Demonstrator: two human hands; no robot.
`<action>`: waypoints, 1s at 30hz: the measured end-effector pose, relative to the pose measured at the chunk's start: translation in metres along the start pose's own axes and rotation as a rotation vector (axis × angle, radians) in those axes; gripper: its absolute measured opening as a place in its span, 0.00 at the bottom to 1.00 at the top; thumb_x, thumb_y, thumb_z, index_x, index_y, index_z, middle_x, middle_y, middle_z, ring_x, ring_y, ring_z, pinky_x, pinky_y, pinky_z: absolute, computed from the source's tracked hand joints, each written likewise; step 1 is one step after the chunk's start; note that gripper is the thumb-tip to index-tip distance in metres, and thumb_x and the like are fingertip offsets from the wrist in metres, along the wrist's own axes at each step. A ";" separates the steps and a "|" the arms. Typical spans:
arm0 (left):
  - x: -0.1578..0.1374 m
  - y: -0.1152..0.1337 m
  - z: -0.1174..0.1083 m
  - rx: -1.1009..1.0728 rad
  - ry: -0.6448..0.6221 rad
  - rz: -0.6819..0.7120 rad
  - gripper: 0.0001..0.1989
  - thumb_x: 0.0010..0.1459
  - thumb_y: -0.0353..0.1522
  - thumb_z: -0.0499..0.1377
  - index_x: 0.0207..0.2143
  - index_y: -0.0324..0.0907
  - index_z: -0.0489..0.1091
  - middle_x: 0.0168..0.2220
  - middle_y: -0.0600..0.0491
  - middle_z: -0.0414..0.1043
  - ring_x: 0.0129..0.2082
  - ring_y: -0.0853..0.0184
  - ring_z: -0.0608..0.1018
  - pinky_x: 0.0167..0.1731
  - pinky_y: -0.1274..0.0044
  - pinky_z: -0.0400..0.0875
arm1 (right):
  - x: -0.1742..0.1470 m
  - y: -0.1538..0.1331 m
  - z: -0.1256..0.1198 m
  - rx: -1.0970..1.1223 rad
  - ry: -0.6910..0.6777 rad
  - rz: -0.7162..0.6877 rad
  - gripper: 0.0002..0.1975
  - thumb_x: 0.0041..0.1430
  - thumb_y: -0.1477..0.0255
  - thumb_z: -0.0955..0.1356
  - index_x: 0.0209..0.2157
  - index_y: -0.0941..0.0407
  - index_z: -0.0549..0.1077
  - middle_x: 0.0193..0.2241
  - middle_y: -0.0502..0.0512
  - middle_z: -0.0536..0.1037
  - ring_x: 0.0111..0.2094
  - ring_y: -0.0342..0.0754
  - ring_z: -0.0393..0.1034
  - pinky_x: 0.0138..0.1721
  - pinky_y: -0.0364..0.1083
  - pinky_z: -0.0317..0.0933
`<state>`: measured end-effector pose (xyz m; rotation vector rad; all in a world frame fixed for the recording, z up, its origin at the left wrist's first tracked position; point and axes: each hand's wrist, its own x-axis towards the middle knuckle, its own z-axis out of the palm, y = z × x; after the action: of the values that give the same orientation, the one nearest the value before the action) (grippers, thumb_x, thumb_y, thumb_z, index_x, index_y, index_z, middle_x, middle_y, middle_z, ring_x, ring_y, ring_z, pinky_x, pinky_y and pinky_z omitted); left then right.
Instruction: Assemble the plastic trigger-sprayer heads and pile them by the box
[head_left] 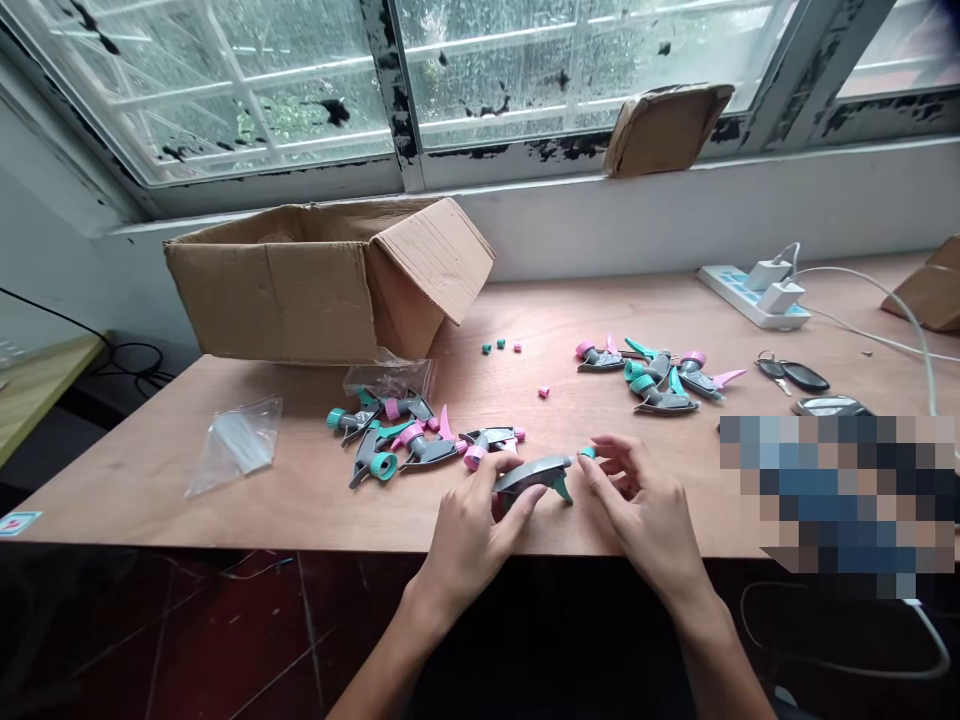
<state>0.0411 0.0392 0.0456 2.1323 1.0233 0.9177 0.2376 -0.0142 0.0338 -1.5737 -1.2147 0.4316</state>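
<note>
One grey plastic spray-trigger head with teal lever (534, 473), clasped in my left hand (474, 515), near side of the pale wooden table (315, 515). One small teal plastic cap (587, 453), pinched in my right hand (646, 500), just to its right. Left: heaped grey-pink-teal trigger heads (431, 453).

Desk (517, 312) has free lane btw. L sprayer pile (431, 452) & R sprayer pile (666, 402); few small caps (544, 392) obstruct it.

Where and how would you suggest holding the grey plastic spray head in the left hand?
Probably pinch the grey plastic spray head by its left end, from the left, as the left hand does: the curved teal plastic trigger juts down nearer its right end.
</note>
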 end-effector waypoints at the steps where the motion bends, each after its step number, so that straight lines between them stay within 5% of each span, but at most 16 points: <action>1: 0.000 0.000 0.000 0.017 -0.004 0.007 0.12 0.68 0.39 0.60 0.51 0.46 0.67 0.43 0.54 0.77 0.35 0.67 0.80 0.35 0.78 0.73 | 0.001 0.002 0.002 0.029 -0.020 -0.008 0.14 0.66 0.61 0.69 0.48 0.54 0.74 0.33 0.53 0.79 0.27 0.47 0.73 0.28 0.44 0.68; 5: 0.002 0.000 0.000 0.084 -0.042 0.025 0.14 0.69 0.40 0.58 0.53 0.46 0.67 0.42 0.53 0.79 0.36 0.64 0.81 0.37 0.76 0.73 | 0.006 0.004 0.002 0.088 -0.149 -0.058 0.12 0.67 0.61 0.68 0.46 0.52 0.78 0.30 0.51 0.77 0.24 0.46 0.71 0.28 0.45 0.68; 16: 0.002 0.003 -0.003 0.038 -0.087 -0.050 0.11 0.71 0.38 0.54 0.52 0.45 0.63 0.43 0.51 0.75 0.30 0.66 0.78 0.31 0.76 0.69 | 0.008 0.005 -0.011 0.325 -0.187 0.011 0.14 0.63 0.61 0.73 0.47 0.52 0.79 0.36 0.53 0.77 0.27 0.45 0.70 0.24 0.42 0.65; 30: 0.003 -0.001 -0.009 -0.060 -0.097 -0.111 0.15 0.70 0.42 0.55 0.53 0.44 0.69 0.36 0.53 0.75 0.29 0.66 0.73 0.31 0.76 0.66 | 0.007 0.008 -0.009 0.296 -0.300 -0.023 0.14 0.63 0.61 0.72 0.47 0.52 0.81 0.32 0.53 0.79 0.26 0.45 0.72 0.25 0.42 0.67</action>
<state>0.0351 0.0435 0.0511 2.0282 1.0417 0.7752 0.2515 -0.0123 0.0329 -1.2695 -1.3228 0.8160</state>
